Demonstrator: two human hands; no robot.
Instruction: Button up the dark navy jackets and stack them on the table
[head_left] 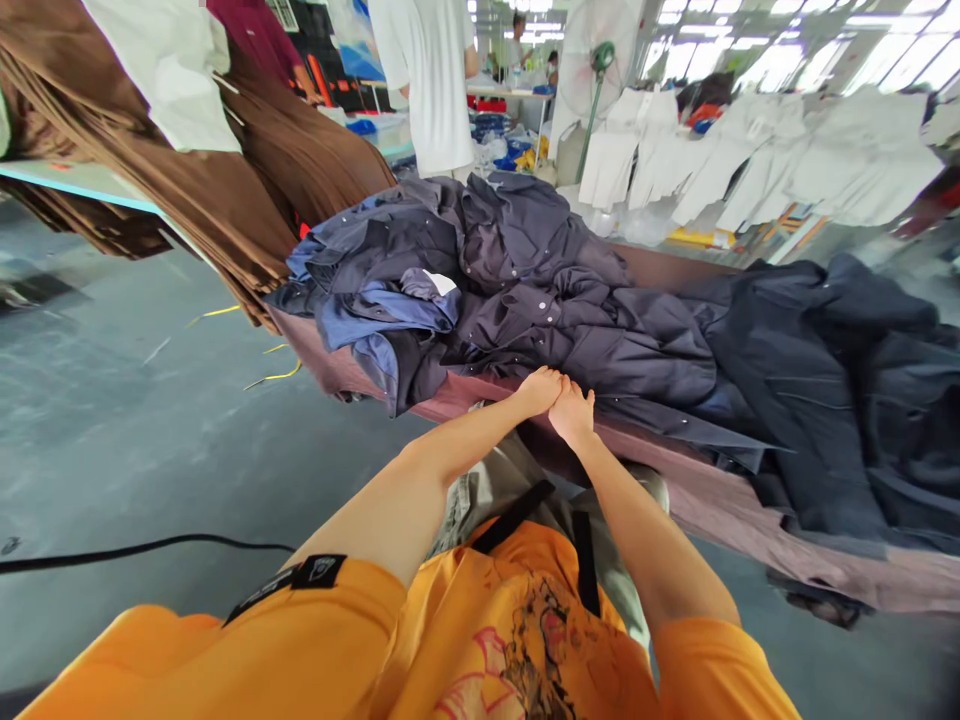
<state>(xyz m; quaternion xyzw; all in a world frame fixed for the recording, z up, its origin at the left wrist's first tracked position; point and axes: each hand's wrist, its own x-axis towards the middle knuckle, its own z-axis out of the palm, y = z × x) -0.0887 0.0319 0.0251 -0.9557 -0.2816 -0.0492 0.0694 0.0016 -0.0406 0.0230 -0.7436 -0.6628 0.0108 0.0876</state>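
Observation:
My left hand (541, 390) and my right hand (572, 412) meet at the near edge of a long cloth-lined bin (637, 445). Both have their fingers curled and pressed together, the left touching the right. Whatever lies between the fingers, if anything, is hidden. Just beyond them lies a dark navy garment (630, 335) with round metal snaps, crumpled on the heap. To the left, a bundled garment shows its blue inner side (390, 310) and a white label (440, 284).
More dark garments (825, 370) spill over the bin on the right. Brown garments (300, 150) hang over a table at the left. White garments (712, 150) hang at the back right near a standing fan (600, 60). A person in a white shirt (424, 80) stands behind the bin.

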